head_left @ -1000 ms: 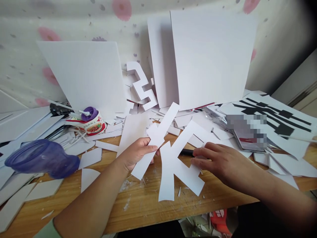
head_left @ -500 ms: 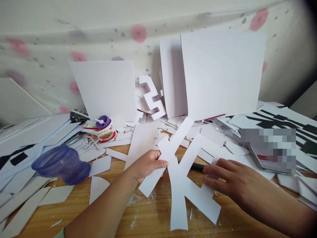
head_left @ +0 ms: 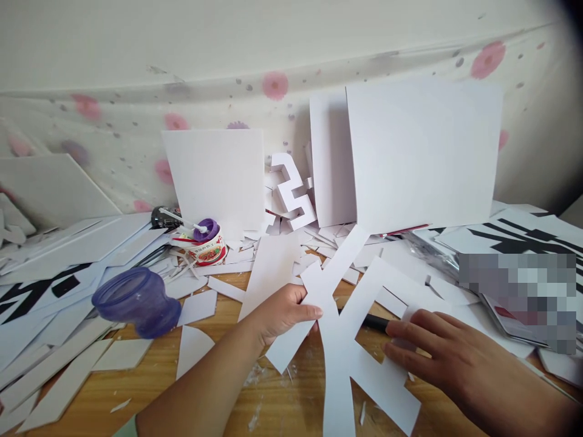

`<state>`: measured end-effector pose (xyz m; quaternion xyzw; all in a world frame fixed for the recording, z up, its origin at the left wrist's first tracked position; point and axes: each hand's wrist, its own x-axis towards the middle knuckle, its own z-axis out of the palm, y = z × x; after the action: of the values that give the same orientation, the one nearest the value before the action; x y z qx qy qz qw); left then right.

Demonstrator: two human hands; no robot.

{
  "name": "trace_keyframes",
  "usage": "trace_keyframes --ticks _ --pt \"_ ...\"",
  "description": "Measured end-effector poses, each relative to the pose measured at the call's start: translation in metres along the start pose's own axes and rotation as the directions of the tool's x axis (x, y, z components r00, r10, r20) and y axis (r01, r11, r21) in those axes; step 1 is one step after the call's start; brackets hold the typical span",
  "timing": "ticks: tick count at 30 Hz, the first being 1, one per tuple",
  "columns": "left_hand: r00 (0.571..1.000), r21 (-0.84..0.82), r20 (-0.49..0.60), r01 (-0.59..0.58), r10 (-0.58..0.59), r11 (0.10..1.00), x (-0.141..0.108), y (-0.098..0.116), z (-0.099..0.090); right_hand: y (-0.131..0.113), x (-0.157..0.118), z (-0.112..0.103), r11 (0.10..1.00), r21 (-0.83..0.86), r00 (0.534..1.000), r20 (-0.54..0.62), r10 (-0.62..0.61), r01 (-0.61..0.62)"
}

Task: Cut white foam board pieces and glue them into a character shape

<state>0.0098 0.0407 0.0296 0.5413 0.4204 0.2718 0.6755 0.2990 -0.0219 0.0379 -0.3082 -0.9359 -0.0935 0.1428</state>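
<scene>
A white board cut-out (head_left: 337,343) with several branching arms, like part of a written character, is held above the table. My left hand (head_left: 291,312) pinches its left side, thumb on top and fingers underneath. My right hand (head_left: 430,346) is at its right arm, fingers bent over a short branch; the thumb is hidden. Close to those fingertips a black rod-like handle (head_left: 374,321) shows, partly behind the cut-out. Whether the right fingers touch it I cannot tell. Beneath lies a white board strip (head_left: 271,261).
A purple translucent jar (head_left: 136,303) lies tipped at left. Behind it stands a paper tub (head_left: 212,252) with a purple lid inside. White panels (head_left: 423,152) lean against the wall beside a raised white shape (head_left: 294,191). Black-printed sheets (head_left: 523,233) and scraps cover the wooden table (head_left: 214,388).
The view has shifted slightly, so everything appears lower and farther right. Both hands keep their places on the cut-out.
</scene>
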Motion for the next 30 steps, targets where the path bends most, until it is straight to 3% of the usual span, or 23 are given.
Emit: trace_keyframes --ticks 10,19,30 --pt "1.000 0.021 -0.009 0.016 -0.016 1.000 0.000 0.001 0.001 -0.004 0.004 -0.007 1.000 -0.010 0.999 0.047 0.000 0.000" --pt "1.000 0.042 0.013 -0.021 0.020 0.999 -0.001 -0.002 -0.002 0.001 -0.002 0.001 1.000 -0.026 0.997 0.069 0.019 -0.017" --pt "0.999 0.052 0.017 -0.043 0.042 0.998 -0.003 0.005 0.003 -0.003 0.009 -0.011 1.000 0.006 0.999 0.048 -0.001 0.000"
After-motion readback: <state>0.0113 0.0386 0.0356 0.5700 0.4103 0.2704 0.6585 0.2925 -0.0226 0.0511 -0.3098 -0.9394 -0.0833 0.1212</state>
